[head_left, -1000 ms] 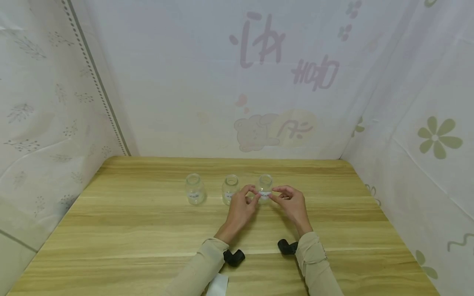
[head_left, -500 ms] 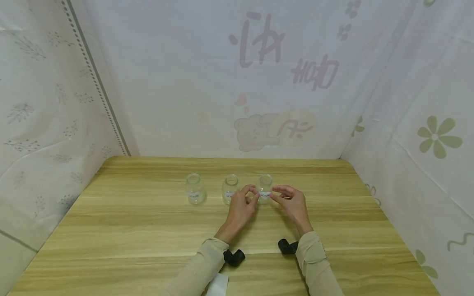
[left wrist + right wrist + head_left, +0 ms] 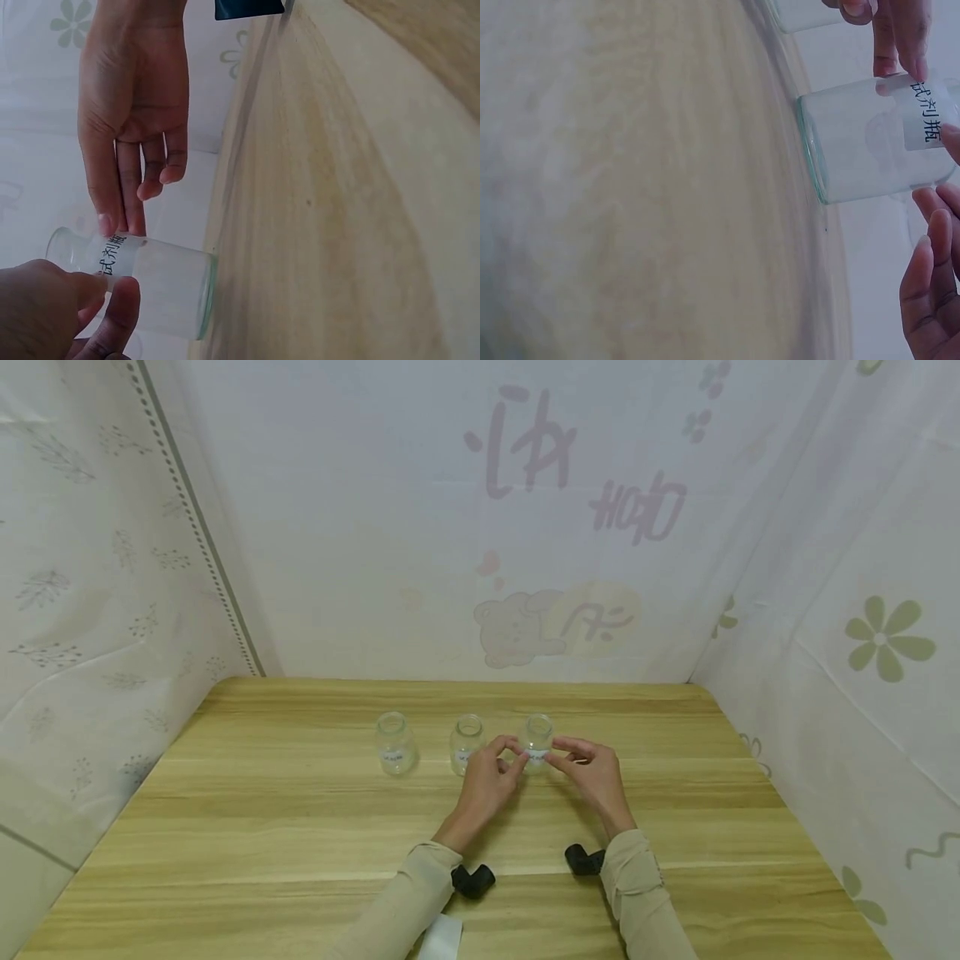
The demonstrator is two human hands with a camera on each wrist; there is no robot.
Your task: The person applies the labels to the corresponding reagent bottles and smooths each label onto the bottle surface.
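Observation:
A clear glass reagent bottle (image 3: 538, 731) stands upright and uncapped on the table, rightmost of three in a row. Its front carries a white label (image 3: 924, 112) with black characters. My left hand (image 3: 489, 783) holds the bottle from the left, thumb on the label's edge and fingers at the glass. From the other side my right hand (image 3: 598, 778) holds it between thumb and forefinger, the thumb on the label. Its remaining fingers (image 3: 174, 156) hang loosely bent, off the glass. The middle bottle (image 3: 465, 745) is partly hidden behind my left hand.
The leftmost labelled bottle (image 3: 394, 747) stands apart from the others. A white strip (image 3: 441, 937) lies near the table's front, by my left sleeve (image 3: 408, 893). Black wrist devices (image 3: 474, 882) sit at both cuffs. Patterned cloth (image 3: 360, 568) closes off the back and sides.
Both hands stay at the rightmost bottle, their fingers shifting only very slightly over the label. The other bottles have not moved.

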